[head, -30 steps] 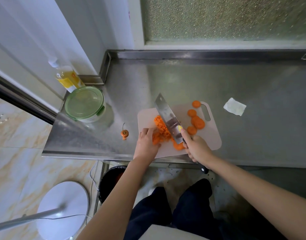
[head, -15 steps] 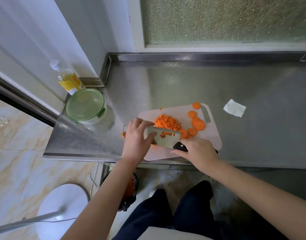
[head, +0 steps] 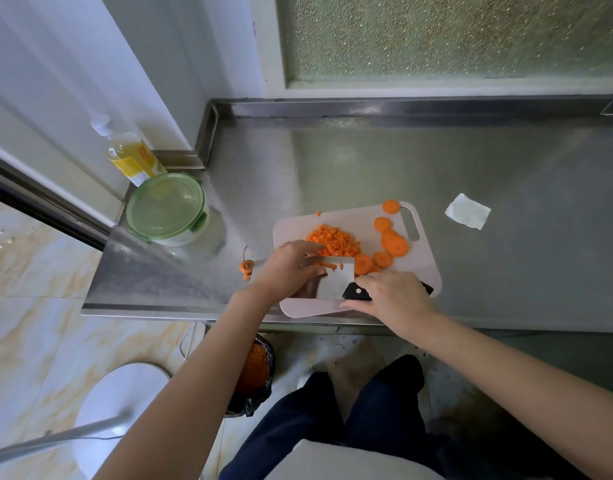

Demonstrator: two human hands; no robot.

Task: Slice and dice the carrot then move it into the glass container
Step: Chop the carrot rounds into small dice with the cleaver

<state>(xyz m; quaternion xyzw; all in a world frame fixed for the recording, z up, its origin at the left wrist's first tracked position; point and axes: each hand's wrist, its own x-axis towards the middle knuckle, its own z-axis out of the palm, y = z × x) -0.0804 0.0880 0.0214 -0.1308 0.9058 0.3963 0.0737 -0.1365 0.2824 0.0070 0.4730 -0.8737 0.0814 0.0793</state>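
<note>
Left hand (head: 287, 268) farther across half-hidden cleaver (head: 336, 284)

The person wears dark navy trousers (head: 384, 410) and a white top (head: 332, 462), at bottom centre, with forearms (head: 194, 358) unsleeved.
</note>
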